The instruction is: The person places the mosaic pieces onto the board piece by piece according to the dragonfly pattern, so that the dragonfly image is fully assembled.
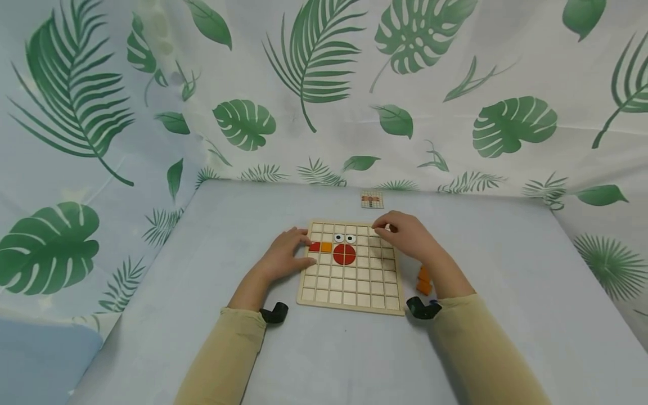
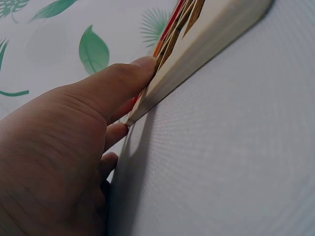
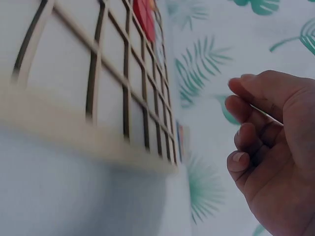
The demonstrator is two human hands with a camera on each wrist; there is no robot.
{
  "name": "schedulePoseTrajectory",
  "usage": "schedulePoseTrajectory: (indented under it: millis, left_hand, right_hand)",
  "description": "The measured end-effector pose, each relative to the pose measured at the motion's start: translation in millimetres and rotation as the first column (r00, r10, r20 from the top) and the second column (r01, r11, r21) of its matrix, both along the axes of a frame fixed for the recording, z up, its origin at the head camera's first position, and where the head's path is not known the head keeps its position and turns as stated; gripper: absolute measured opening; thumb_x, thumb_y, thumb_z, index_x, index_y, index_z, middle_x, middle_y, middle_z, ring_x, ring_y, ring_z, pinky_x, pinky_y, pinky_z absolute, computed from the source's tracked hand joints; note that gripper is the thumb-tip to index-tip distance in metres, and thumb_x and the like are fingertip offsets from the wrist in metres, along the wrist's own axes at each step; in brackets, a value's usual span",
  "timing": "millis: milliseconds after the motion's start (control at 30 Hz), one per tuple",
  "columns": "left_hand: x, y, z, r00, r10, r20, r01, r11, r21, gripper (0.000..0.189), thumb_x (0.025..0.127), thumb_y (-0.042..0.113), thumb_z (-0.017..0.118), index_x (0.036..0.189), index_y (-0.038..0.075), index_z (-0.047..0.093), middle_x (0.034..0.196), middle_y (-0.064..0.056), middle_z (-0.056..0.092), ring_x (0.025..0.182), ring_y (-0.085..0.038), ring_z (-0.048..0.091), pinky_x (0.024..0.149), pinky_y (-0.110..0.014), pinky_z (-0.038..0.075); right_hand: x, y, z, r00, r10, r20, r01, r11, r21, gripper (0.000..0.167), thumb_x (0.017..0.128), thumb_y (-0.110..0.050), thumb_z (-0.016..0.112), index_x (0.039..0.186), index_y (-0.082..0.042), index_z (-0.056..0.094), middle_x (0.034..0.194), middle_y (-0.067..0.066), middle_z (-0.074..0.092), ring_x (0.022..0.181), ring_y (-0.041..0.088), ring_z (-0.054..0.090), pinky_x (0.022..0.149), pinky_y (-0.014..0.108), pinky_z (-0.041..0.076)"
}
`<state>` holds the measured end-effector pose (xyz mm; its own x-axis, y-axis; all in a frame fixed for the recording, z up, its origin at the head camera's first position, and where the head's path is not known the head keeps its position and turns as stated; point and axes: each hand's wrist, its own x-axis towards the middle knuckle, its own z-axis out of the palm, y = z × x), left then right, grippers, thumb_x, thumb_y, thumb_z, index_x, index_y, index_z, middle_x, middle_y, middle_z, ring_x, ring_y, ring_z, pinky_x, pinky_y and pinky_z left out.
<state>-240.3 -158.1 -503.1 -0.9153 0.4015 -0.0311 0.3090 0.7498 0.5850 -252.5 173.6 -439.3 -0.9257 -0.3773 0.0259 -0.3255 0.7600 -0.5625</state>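
Observation:
A square wooden grid board (image 1: 349, 304) lies flat on the table. Set in its cells are two white eye pieces (image 1: 344, 238), a red circle (image 1: 344, 255) of several quarter pieces, an orange square (image 1: 326, 247) and a red piece (image 1: 314, 246) at the left edge. My left hand (image 1: 283, 256) rests at the board's left side, fingertips by that red piece, thumb (image 2: 142, 66) on the rim. Above the far right corner hovers my right hand (image 1: 407, 233), fingers loosely curled; nothing shows between thumb and fingers in the right wrist view.
Several orange pieces (image 1: 424, 281) lie right of the board, partly behind the right forearm. A small pattern card (image 1: 372, 199) lies beyond the board's far edge. A leaf-print curtain (image 1: 354, 129) hangs behind the table. Black wrist devices (image 1: 422, 308) sit on both wrists.

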Motion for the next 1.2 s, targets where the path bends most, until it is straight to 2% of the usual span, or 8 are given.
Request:
schedulePoseTrajectory:
  millis: [233, 367, 533, 700, 867, 1100, 1200]
  left_hand:
    - [1.8, 0.4, 3.3, 1.0, 0.004, 0.017, -0.004, 1.0, 0.005, 0.043, 0.088, 0.044, 0.072, 0.12, 0.018, 0.058, 0.158, -0.004, 0.039, 0.153, -0.029, 0.019, 0.128, -0.046, 0.01]
    - [1.5, 0.2, 1.1, 1.0, 0.01, 0.011, -0.01, 1.0, 0.005, 0.043, 0.088, 0.044, 0.072, 0.119, 0.019, 0.059, 0.157, -0.004, 0.039, 0.153, -0.029, 0.019, 0.128, -0.046, 0.011]
    - [1.1, 0.5, -1.5, 1.0, 0.005, 0.007, -0.005, 1.0, 0.008, 0.043, 0.088, 0.044, 0.072, 0.12, 0.019, 0.058, 0.157, -0.003, 0.039, 0.153, -0.029, 0.019, 0.128, -0.046, 0.011]
    - [0.3, 0.9, -3.6, 1.0, 0.009, 0.006, -0.009, 1.0, 0.019, 0.042, 0.087, 0.044, 0.073, 0.119, 0.02, 0.058, 0.157, -0.003, 0.039, 0.153, -0.029, 0.02, 0.128, -0.046, 0.011]
    - [-0.4, 0.0, -5.7, 1.0, 0.011, 0.002, -0.011, 1.0, 0.016, 0.042, 0.088, 0.044, 0.073, 0.119, 0.02, 0.058, 0.157, -0.003, 0.039, 0.153, -0.028, 0.02, 0.128, -0.046, 0.011]
    - [-0.4, 0.5, -5.1, 1.0, 0.008, -0.005, -0.008, 1.0, 0.013, 0.042, 0.088, 0.044, 0.072, 0.12, 0.02, 0.059, 0.157, -0.003, 0.04, 0.153, -0.029, 0.021, 0.128, -0.047, 0.012]
    - [-0.4, 0.8, -4.8, 1.0, 0.013, -0.003, -0.013, 1.0, 0.011, 0.043, 0.088, 0.046, 0.072, 0.12, 0.021, 0.059, 0.157, -0.003, 0.04, 0.153, -0.028, 0.02, 0.128, -0.047, 0.012]
  right_hand:
    - [16.3, 56.7, 6.4, 0.995, -0.104, 0.005, 0.104, 0.993, 0.059, 0.027, 0.1, -0.031, 0.059, 0.119, -0.014, 0.069, 0.108, 0.004, 0.064, 0.088, 0.023, 0.049, 0.073, 0.033, 0.046]
    - [28.1, 83.2, 5.9, 0.989, -0.137, 0.057, 0.134, 0.989, 0.066, 0.027, 0.099, -0.029, 0.059, 0.119, -0.013, 0.068, 0.107, 0.006, 0.064, 0.091, 0.024, 0.051, 0.072, 0.031, 0.048]
    - [40.1, 108.3, -2.8, 0.98, -0.141, 0.141, 0.13, 0.988, 0.087, 0.027, 0.098, -0.029, 0.062, 0.12, -0.016, 0.067, 0.111, 0.007, 0.065, 0.096, 0.025, 0.053, 0.074, 0.029, 0.051]
    - [47.3, 121.7, -13.0, 0.963, -0.143, 0.229, 0.126, 0.988, 0.086, 0.03, 0.095, -0.036, 0.065, 0.121, -0.02, 0.066, 0.119, 0.007, 0.064, 0.107, 0.029, 0.051, 0.081, 0.034, 0.054]
    - [46.9, 127.3, -23.7, 0.948, -0.117, 0.297, 0.104, 0.993, 0.061, 0.032, 0.094, -0.037, 0.066, 0.123, -0.023, 0.064, 0.119, 0.005, 0.063, 0.104, 0.025, 0.052, 0.081, 0.03, 0.053]
    - [46.5, 129.2, -34.3, 0.961, -0.065, 0.269, 0.054, 0.997, 0.048, 0.033, 0.092, -0.033, 0.07, 0.124, -0.027, 0.065, 0.116, 0.003, 0.06, 0.099, 0.023, 0.05, 0.076, 0.026, 0.052]
    - [46.3, 128.3, -36.5, 0.968, -0.044, 0.248, 0.034, 0.998, 0.044, 0.031, 0.091, -0.031, 0.072, 0.122, -0.03, 0.067, 0.118, 0.003, 0.059, 0.101, 0.022, 0.051, 0.079, 0.026, 0.052]
